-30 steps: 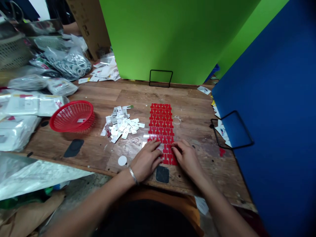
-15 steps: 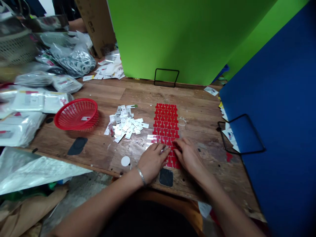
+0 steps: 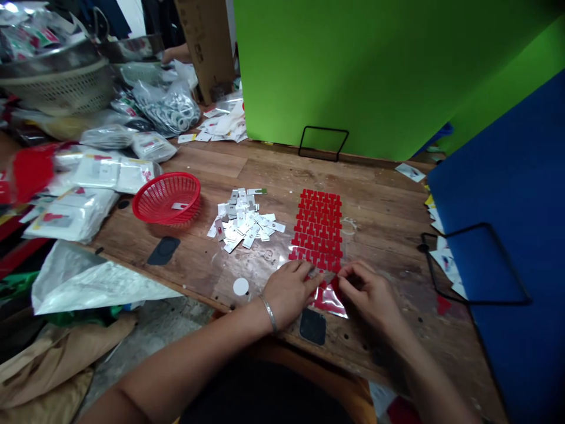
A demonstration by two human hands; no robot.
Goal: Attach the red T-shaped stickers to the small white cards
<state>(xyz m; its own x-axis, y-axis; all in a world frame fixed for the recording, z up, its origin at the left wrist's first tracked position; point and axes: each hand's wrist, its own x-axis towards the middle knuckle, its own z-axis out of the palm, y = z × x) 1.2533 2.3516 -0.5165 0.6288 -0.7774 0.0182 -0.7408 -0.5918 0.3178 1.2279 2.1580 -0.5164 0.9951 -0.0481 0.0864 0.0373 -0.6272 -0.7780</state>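
Observation:
A clear plastic sheet with rows of red T-shaped stickers (image 3: 318, 227) lies on the wooden table in front of me. My left hand (image 3: 293, 288), with a silver bracelet at its wrist, rests on the sheet's lower left part, fingers stretched over it. At the sheet's right edge, thumb and index finger of my right hand (image 3: 362, 285) are pinched together on the plastic. The near end of the sheet shines and looks slightly lifted. Left of it is a loose pile of small white and grey cards (image 3: 247, 221). My left hand hides some of the lower stickers.
A red plastic basket (image 3: 166, 199) with a card in it stands left of the pile. Bagged packs (image 3: 97, 171) and a pale colander (image 3: 66, 91) crowd the far left. Green (image 3: 353, 70) and blue (image 3: 512, 176) panels with black wire stands border the table. Another person's hand (image 3: 176, 54) shows behind.
The view has shifted, so things on the table appear further right. My right hand has turned into a pinch at the sheet's edge, and the near end now bends and shines more.

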